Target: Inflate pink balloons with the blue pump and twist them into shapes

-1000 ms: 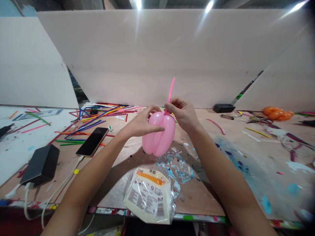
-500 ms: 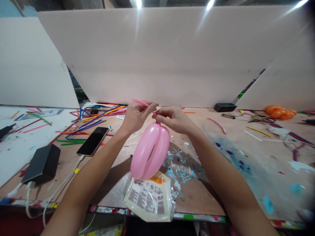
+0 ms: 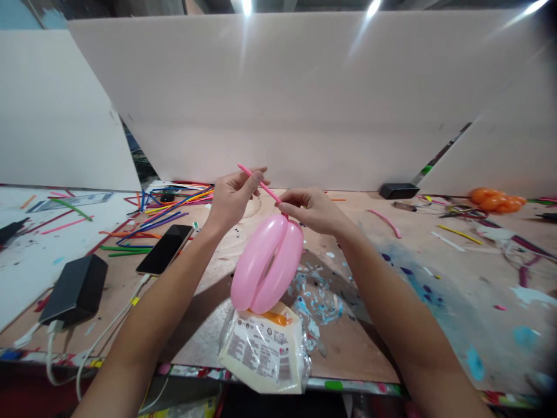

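A pink balloon (image 3: 267,264), inflated and folded into long loops, hangs from my right hand (image 3: 311,209), whose fingers pinch its top. From that pinch a thin uninflated pink tail (image 3: 270,192) runs up and left. My left hand (image 3: 237,194) holds this tail between thumb and fingers, and its free end sticks out past them. Below the balloon a clear plastic package (image 3: 265,348) with a printed label lies at the table's front edge, partly covered by the balloon's lower end.
Left are a phone (image 3: 165,249), a black box (image 3: 76,290) with white cables, and loose coloured balloons (image 3: 174,203). A black block (image 3: 398,190) and an orange balloon shape (image 3: 496,200) lie right. White panels (image 3: 282,98) stand behind the table (image 3: 348,348).
My left hand has moved slightly left and up along the tail, away from my right hand, so more of the tail shows between them. The balloon has shifted slightly up and right.
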### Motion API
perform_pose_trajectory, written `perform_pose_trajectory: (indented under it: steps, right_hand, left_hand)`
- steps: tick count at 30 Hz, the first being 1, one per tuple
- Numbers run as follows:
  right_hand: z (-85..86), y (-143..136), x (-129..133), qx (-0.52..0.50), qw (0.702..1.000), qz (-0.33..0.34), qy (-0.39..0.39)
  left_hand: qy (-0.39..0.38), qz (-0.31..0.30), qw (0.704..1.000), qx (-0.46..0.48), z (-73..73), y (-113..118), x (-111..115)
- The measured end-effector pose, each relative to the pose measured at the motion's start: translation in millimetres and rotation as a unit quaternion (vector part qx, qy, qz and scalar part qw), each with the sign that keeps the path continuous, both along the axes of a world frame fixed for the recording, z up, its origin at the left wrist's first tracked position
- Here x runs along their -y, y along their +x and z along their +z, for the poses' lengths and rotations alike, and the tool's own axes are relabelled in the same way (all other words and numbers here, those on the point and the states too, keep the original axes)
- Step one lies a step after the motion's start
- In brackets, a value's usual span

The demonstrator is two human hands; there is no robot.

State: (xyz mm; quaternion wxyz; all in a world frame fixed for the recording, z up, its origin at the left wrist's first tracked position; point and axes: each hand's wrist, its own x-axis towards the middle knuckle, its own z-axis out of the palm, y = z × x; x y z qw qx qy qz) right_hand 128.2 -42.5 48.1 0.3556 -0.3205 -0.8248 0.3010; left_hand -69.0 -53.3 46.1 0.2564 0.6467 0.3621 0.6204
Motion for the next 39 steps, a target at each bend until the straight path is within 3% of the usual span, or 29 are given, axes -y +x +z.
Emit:
perform_pose_trajectory:
  steps: [5, 13, 17, 20, 22, 25, 27, 29, 31, 33, 36, 39]
  right_hand:
    - [0.1, 6, -4, 0.004, 0.999, -0.032, 0.014]
    - [-3.9, 10, -7, 0.021, 0.996, -0.066, 0.052]
    - [-9.2, 12, -19, -0.06, 0.995, -0.072, 0.03]
    - [-8.0, 13, -24, -0.169, 0.979, -0.111, 0.038]
    - [-4.4, 15, -23, -0.227, 0.961, -0.15, 0.042]
    - [1.9, 22, -21, -0.275, 0.951, -0.142, 0.013]
    - [4.6, 29, -23, -0.285, 0.952, -0.109, -0.015]
    - [3.8, 38, -28, -0.294, 0.951, -0.09, -0.035]
    - [-2.2, 46, -35, -0.314, 0.943, -0.076, -0.074]
    - [-13.7, 51, -41, -0.311, 0.94, -0.052, -0.134]
    - [-34.2, 49, -45, -0.226, 0.958, -0.001, -0.176]
    - [-44.7, 40, -47, -0.205, 0.967, -0.019, -0.149]
  left_hand:
    - [0.011, 0.055, 0.998, 0.013, 4.5, -6, 0]
    - [-0.002, 0.011, 1.0, -0.001, 1.1, -10, -5]
    - [-0.072, -0.068, 0.994, -0.033, -7.8, -6, -12]
    - [-0.129, -0.162, 0.969, -0.133, -17.4, 4, -11]
    - [-0.142, -0.188, 0.953, -0.192, -23.4, 10, -11]
    - [-0.098, -0.125, 0.957, -0.243, -29.2, 14, -17]
    - [-0.006, 0.003, 0.963, -0.27, -30.1, 11, -27]
    - [0.096, 0.144, 0.942, -0.288, -30.0, 7, -38]
    - [0.175, 0.226, 0.913, -0.292, -31.4, 3, -46]
    - [0.229, 0.231, 0.898, -0.298, -36.3, 3, -50]
    - [0.262, 0.17, 0.893, -0.324, -46.6, 11, -50]
    - [0.219, 0.109, 0.933, -0.264, -48.6, 21, -56]
